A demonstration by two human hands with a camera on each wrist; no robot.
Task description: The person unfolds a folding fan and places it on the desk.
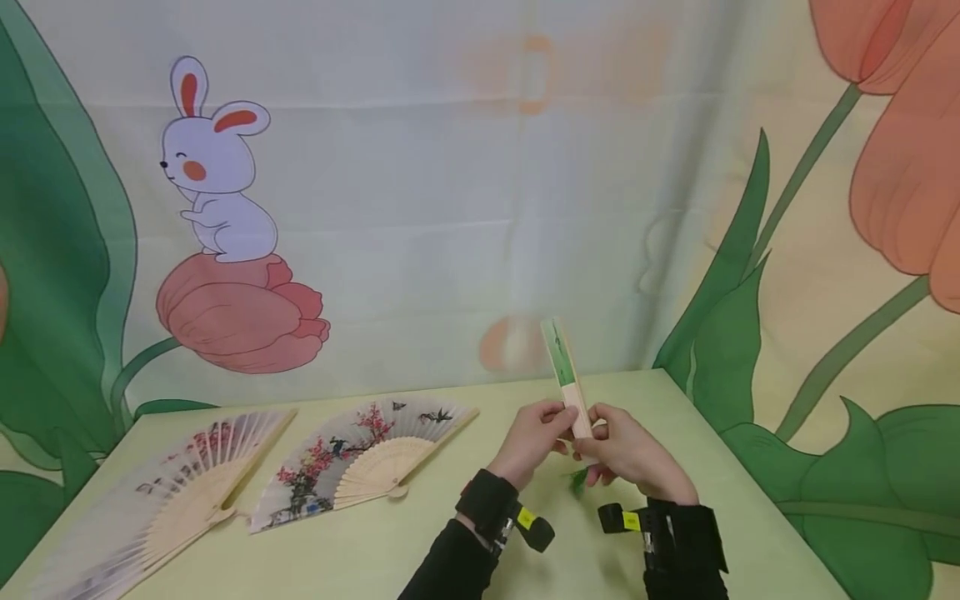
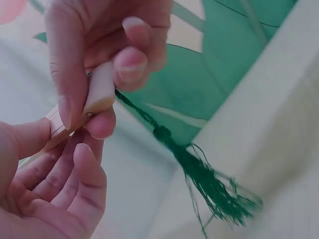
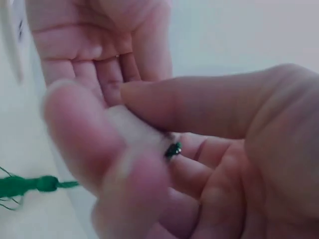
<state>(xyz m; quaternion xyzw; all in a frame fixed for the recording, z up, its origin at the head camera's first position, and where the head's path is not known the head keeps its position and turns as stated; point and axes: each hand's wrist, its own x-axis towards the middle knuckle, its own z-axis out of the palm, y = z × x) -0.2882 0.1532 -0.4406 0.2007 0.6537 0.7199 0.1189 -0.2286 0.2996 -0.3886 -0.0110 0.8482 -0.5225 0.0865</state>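
A folded hand fan (image 1: 562, 358) with green leaves and pale wooden ribs stands up between both hands, tilted slightly left at its top. My left hand (image 1: 528, 442) pinches its lower ribs between thumb and fingers. Around the fan's base end (image 2: 102, 89), my right hand (image 1: 630, 454) grips with thumb and fingers, just below the left hand. From that end hangs a dark green tassel (image 2: 199, 174) on a cord, partly showing below the right hand in the head view. In the right wrist view, the right fingers (image 3: 84, 134) hide much of the base.
Two spread fans lie on the pale green table (image 1: 360, 558): one with pink blossoms and birds (image 1: 322, 454) near the back edge, another (image 1: 180, 500) at the left. Behind the table hangs a printed cloth (image 1: 405, 208) with a rabbit and tulips.
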